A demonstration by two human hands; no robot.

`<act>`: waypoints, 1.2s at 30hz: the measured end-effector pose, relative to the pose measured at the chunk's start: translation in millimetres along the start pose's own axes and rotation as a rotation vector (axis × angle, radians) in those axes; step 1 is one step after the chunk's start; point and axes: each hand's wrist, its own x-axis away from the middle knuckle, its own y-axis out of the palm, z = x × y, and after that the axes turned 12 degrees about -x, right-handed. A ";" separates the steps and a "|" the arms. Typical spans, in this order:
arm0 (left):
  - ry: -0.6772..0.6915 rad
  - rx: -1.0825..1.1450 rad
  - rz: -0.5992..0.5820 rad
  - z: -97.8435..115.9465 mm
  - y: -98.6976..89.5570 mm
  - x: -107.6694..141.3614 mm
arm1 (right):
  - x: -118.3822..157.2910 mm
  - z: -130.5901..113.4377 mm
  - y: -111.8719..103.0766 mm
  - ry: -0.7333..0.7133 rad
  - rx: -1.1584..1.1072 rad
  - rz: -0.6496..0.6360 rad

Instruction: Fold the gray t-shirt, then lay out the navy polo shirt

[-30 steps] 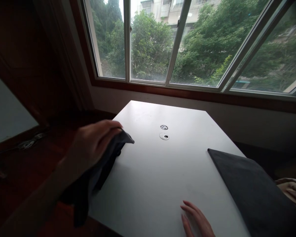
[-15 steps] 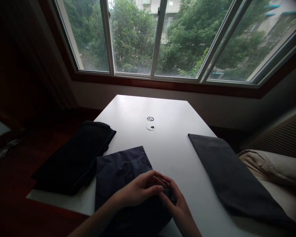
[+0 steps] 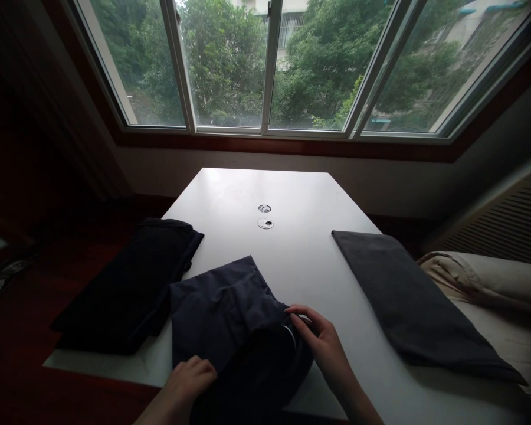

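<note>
A dark navy garment (image 3: 230, 301) lies partly folded at the near side of the white table (image 3: 292, 265); its exact kind does not show. At its right edge my right hand (image 3: 323, 339) pinches the cloth between thumb and fingers, beside a thin pale curved line in an opening. Lower down, my left hand (image 3: 188, 381) is closed, fingers curled on the garment's near left part. The cloth between both hands falls into deep shadow, so its layers are hard to make out.
A folded black garment (image 3: 124, 289) lies to the left, reaching the table's edge. Along the right side lies a folded dark grey garment (image 3: 416, 301). Beyond it are beige bedding (image 3: 487, 283) and a slatted panel (image 3: 508, 218). Two round inserts (image 3: 265, 224) sit in the tabletop.
My hands were together over the garment's right part and have come apart. My left hand moved down and left; the right stays at the right edge, where the cloth's opening now shows.
</note>
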 end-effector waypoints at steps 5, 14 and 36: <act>0.021 -0.079 0.058 1.0 10.3 -0.3 | 1.8 -4.0 -13.9 -0.010 0.101 -0.117; -0.176 0.340 0.321 10.4 -21.8 12.6 | 24.4 -35.2 -42.3 0.162 0.417 -0.451; -0.016 -0.164 0.648 2.1 -159.2 15.5 | -65.1 -131.5 -21.6 -0.523 0.160 -0.186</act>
